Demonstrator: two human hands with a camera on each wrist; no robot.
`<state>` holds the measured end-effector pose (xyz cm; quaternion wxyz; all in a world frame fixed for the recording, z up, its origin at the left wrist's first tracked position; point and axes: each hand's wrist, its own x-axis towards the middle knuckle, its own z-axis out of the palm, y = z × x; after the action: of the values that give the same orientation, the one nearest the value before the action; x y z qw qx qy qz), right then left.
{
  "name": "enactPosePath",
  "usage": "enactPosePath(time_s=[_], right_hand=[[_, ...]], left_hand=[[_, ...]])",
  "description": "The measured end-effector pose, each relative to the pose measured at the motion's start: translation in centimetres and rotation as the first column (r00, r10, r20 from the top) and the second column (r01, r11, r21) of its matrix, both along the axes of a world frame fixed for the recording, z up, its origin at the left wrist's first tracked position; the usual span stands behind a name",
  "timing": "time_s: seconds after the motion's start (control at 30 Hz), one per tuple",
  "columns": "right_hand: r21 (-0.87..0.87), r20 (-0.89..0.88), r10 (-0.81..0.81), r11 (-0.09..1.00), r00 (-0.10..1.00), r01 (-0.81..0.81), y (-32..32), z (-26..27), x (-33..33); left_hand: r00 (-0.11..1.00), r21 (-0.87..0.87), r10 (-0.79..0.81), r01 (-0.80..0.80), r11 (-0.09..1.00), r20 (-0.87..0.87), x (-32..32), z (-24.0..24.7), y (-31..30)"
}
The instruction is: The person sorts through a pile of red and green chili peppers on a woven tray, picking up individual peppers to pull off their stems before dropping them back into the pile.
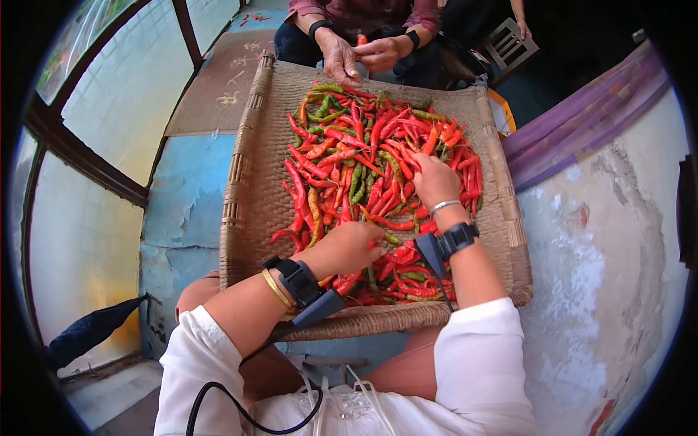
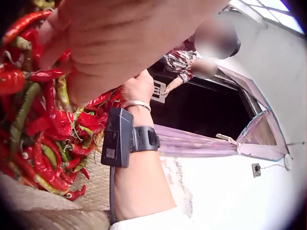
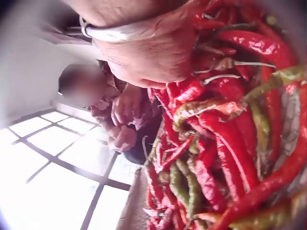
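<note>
Red, green and orange chili peppers are heaped on a woven tray. My left hand is over the near part of the heap with fingers bent, a bit of red showing at its fingertips in the head view; whether it grips a pepper is unclear. Farther right, my right hand reaches down onto the peppers, its fingertips hidden among them. In the right wrist view the back of that hand covers its fingers, with peppers right beside it.
Across the tray another person's hands hold a red pepper. Windows and a blue surface lie left of the tray. On the right are a purple curtain and a peeling wall. A chair stands at the back right.
</note>
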<state>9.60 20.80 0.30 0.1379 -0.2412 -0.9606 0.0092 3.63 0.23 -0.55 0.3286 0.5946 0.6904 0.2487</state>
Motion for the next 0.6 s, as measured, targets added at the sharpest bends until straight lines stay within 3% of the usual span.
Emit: enactPosePath(time_s=[0.07, 0.1, 0.13, 0.17, 0.2, 0.27, 0.37, 0.43, 0.53, 0.57, 0.6], right_hand=[[-0.033, -0.083, 0.003, 0.999, 0.997, -0.006, -0.7, 0.5, 1.1], [-0.278, -0.064, -0.035, 0.96, 0.997, 0.016, -2.0, 2.2, 1.8], [-0.505, -0.036, -0.069, 0.862, 0.997, 0.041, -3.2, 3.1, 2.4], [-0.6, -0.067, -0.064, 0.8, 0.996, 0.011, -4.1, 3.0, 2.9], [-0.686, -0.101, -0.062, 0.727, 0.993, -0.024, -5.1, 2.9, 3.3], [-0.672, -0.141, 0.001, 0.734, 0.99, -0.097, -8.1, 3.3, 3.8], [-0.734, -0.175, 0.032, 0.662, 0.984, -0.153, -9.6, 1.8, 4.5], [-0.879, -0.283, -0.031, 0.409, 0.959, -0.246, -9.5, 1.1, 4.8], [-0.894, -0.176, -0.116, 0.435, 0.978, -0.109, -7.2, 2.0, 5.1], [-0.854, -0.206, -0.122, 0.507, 0.971, -0.118, -5.7, 1.2, 5.0], [-0.809, -0.239, -0.127, 0.575, 0.963, -0.125, -4.0, 0.4, 4.7]], left_hand=[[0.876, 0.081, 0.258, -0.316, 0.945, 0.407, 0.4, -0.6, 0.2], [0.874, 0.085, 0.255, -0.317, 0.945, 0.414, 0.6, -0.7, 0.4], [0.762, 0.03, 0.308, -0.394, 0.919, 0.57, 0.7, -0.8, 0.6], [0.623, -0.037, 0.349, -0.456, 0.889, 0.7, 0.8, -0.6, 0.8], [0.624, -0.033, 0.345, -0.456, 0.89, 0.701, 0.8, -0.3, 0.8], [0.362, -0.225, 0.401, -0.44, 0.869, 0.841, 0.7, 0.9, 0.6], [0.323, -0.316, 0.461, -0.411, 0.855, 0.827, 0.5, 1.0, 0.3], [0.29, -0.337, 0.481, -0.43, 0.838, 0.827, 0.2, 0.7, 0.3], [0.355, -0.191, 0.41, -0.514, 0.836, 0.84, -1.6, 1.4, 0.4], [0.191, -0.195, 0.369, -0.587, 0.786, 0.91, -2.2, 1.0, 0.5], [0.191, -0.195, 0.369, -0.588, 0.785, 0.909, -2.4, 1.3, 0.6]])
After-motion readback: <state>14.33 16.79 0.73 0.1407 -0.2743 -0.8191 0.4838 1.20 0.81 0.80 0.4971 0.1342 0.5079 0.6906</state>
